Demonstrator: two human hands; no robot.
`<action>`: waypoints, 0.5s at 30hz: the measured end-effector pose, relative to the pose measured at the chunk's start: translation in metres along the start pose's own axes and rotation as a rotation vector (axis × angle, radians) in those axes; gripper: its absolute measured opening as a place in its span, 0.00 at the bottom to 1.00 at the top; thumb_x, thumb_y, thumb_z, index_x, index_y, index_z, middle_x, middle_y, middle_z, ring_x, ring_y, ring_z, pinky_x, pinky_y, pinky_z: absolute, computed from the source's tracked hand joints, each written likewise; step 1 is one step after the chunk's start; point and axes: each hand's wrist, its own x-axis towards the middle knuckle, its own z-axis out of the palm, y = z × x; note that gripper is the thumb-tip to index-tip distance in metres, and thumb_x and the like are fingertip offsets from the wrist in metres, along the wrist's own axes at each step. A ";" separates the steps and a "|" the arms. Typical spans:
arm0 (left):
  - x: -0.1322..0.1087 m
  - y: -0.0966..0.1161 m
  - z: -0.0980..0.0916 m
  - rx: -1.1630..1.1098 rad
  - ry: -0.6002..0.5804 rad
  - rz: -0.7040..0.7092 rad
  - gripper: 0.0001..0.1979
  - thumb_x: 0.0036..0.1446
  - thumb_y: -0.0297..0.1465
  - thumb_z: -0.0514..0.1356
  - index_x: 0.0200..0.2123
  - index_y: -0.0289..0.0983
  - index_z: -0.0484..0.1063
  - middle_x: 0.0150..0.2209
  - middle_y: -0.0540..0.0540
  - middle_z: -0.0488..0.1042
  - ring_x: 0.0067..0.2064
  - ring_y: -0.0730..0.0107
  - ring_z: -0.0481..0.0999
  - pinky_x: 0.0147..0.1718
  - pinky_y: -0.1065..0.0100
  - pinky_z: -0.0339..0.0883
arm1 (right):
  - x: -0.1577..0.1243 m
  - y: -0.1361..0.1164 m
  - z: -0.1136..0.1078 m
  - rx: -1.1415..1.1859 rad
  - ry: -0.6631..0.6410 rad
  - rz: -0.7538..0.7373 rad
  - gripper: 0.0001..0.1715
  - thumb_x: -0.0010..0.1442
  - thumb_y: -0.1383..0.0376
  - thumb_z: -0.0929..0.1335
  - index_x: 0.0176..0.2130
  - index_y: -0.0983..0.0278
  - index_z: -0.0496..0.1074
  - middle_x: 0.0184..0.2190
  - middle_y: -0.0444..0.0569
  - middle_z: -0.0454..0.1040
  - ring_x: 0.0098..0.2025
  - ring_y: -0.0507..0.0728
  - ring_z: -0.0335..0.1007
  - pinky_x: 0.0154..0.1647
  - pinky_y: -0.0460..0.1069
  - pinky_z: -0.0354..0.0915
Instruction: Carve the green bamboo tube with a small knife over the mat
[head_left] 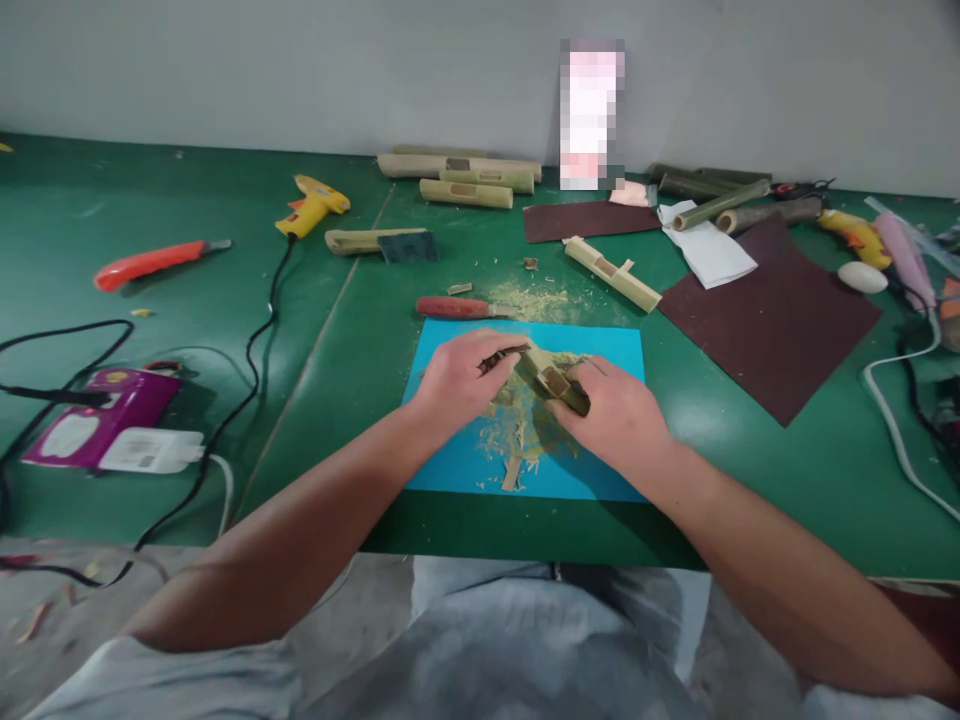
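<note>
In my right hand [619, 410] is a short bamboo tube [553, 382] with a rectangular notch cut in its side, tilted over the work area. My left hand [465, 375] pinches a thin, dark folded piece that looks like sandpaper [504, 357], close to the tube's far end. Under both hands lies a bright blue sheet [442, 470], strewn with pale bamboo dust and shavings [511, 470]. Just beyond the sheet rests a red-handled tool [454, 307], its tip in scattered dust.
Bamboo tubes [466, 193] lie along the back, with a notched one [611, 272] nearer. Dark brown sheets [780, 330] are at right. On the left are a yellow glue gun [311, 208], an orange-red knife [154, 265] and a purple power strip [112, 420] with loose cables.
</note>
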 end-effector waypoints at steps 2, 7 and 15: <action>0.000 0.000 0.000 0.015 0.003 -0.007 0.12 0.64 0.33 0.59 0.47 0.38 0.80 0.43 0.45 0.81 0.42 0.65 0.80 0.44 0.65 0.74 | 0.000 -0.001 0.001 -0.004 0.009 -0.004 0.10 0.63 0.57 0.68 0.38 0.62 0.72 0.40 0.53 0.75 0.42 0.60 0.71 0.37 0.52 0.62; 0.001 0.001 -0.001 0.024 0.029 -0.027 0.13 0.66 0.34 0.57 0.46 0.39 0.81 0.44 0.45 0.82 0.45 0.64 0.80 0.46 0.65 0.74 | 0.000 -0.003 0.002 -0.046 0.009 0.000 0.10 0.62 0.58 0.68 0.38 0.63 0.72 0.40 0.53 0.75 0.41 0.60 0.71 0.36 0.52 0.62; 0.001 -0.002 0.000 0.026 0.087 0.014 0.13 0.66 0.34 0.58 0.47 0.39 0.80 0.44 0.44 0.82 0.45 0.63 0.81 0.46 0.64 0.74 | -0.003 -0.006 0.000 -0.120 -0.014 0.001 0.12 0.62 0.57 0.68 0.38 0.63 0.72 0.41 0.55 0.76 0.43 0.62 0.72 0.40 0.54 0.65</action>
